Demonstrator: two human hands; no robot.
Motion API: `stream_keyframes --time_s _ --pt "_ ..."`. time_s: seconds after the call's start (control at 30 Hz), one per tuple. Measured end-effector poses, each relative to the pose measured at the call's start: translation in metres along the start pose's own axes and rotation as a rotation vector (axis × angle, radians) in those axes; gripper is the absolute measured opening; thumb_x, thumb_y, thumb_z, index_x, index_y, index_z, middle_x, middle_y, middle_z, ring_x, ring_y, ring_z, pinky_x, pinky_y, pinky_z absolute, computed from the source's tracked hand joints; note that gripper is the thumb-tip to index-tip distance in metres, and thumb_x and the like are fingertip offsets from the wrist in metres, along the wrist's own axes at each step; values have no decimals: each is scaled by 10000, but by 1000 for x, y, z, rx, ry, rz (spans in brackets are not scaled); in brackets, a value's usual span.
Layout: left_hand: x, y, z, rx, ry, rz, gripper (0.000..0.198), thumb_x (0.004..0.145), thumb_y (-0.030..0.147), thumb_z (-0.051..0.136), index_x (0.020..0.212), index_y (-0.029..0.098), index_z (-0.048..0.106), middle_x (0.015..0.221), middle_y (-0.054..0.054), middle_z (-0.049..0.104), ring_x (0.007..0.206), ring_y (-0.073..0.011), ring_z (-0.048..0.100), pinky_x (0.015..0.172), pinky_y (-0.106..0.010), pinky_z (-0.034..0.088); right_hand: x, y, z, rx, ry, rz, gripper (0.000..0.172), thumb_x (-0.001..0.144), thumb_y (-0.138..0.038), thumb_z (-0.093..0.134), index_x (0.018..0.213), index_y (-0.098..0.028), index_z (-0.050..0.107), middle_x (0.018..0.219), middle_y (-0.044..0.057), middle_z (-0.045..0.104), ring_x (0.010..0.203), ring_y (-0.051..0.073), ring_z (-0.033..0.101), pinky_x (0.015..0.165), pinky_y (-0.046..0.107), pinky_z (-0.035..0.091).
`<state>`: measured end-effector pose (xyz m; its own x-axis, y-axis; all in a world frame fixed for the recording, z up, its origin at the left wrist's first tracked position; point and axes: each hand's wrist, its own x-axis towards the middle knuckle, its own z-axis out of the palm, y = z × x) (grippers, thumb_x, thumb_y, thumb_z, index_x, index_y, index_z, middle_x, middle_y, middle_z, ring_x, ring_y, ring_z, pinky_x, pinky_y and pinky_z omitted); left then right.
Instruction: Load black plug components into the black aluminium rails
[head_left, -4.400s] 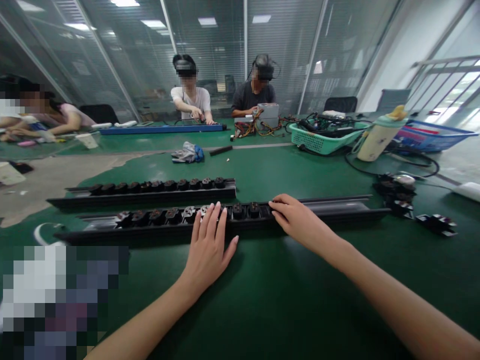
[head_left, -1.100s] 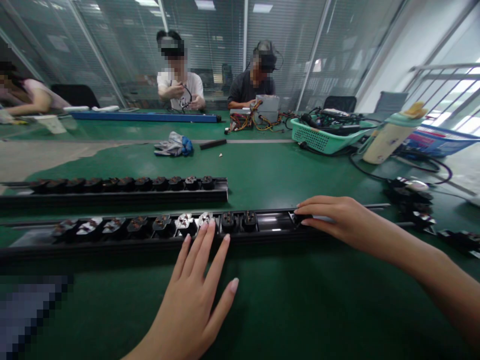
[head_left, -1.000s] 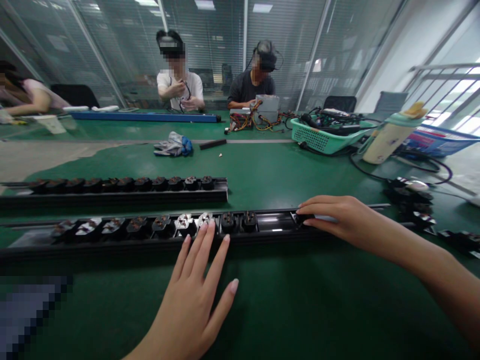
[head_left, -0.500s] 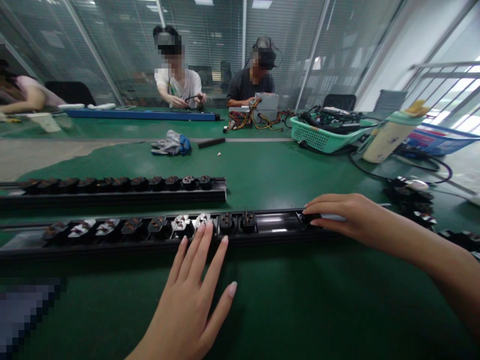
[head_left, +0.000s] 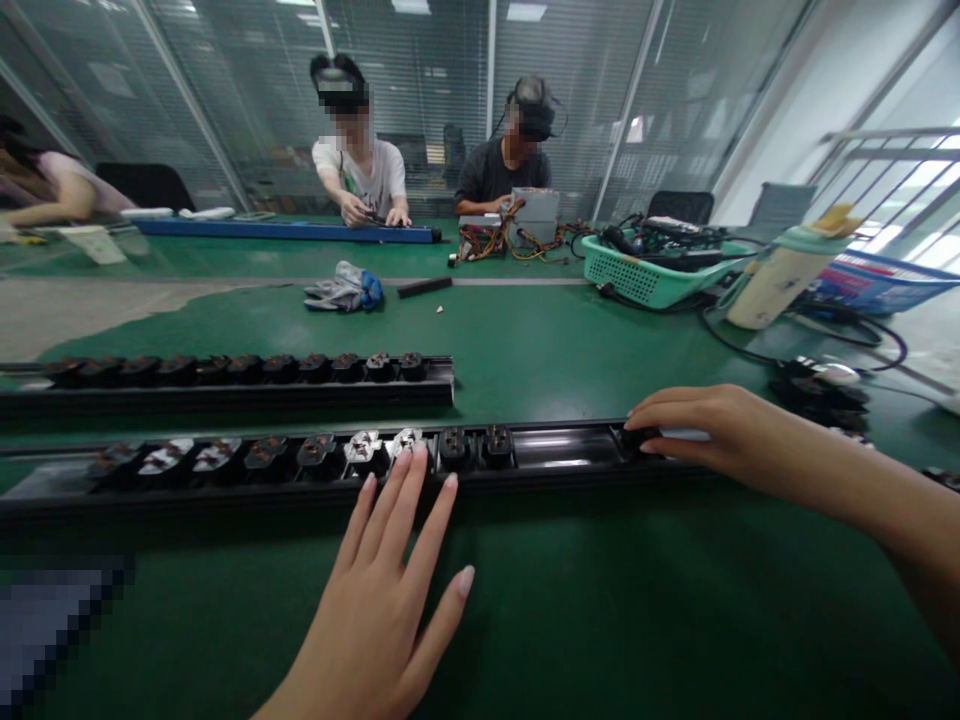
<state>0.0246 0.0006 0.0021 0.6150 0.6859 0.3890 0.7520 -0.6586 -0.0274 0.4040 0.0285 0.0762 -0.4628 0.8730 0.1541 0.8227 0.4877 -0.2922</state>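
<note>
Here, left hand point(head_left: 371, 625), fingers spread, on rail point(head_left: 225, 497); right hand point(head_left: 724, 430), fingers together, on plug point(head_left: 637, 437).

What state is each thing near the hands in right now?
Left hand: open, fingertips at the near rail's plugs.
Right hand: curled over the end plug.
Near black rail: row of plugs, bare stretch at right.
Far black rail: plugs in a row.
Green basket: full of black cables.
Gloves: crumpled on the mat.

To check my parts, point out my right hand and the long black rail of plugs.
Bare right hand point(head_left: 720, 430), head view, back of hand.
Long black rail of plugs point(head_left: 225, 497), head view, front edge.
</note>
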Motion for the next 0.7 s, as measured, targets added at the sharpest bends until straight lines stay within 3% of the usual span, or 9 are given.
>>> stream_keyframes --time_s 0.37,0.7 --pt "1 1 0 -6 5 -3 732 1002 383 480 1658 244 187 1744 -85 126 1585 -337 205 1272 -561 262 -4 8 -11 -7 -144 56 248 945 -198 540 1044 -192 767 1035 113 758 905 224 710 822 360 547" --pt "1 0 0 -5 2 -6 741 1002 377 483 1662 245 173 1741 -89 138 1578 -348 221 1267 -567 272 -9 16 -15 -11 -111 85 220 921 -186 563 994 -218 768 997 99 761 866 225 713 786 351 544"
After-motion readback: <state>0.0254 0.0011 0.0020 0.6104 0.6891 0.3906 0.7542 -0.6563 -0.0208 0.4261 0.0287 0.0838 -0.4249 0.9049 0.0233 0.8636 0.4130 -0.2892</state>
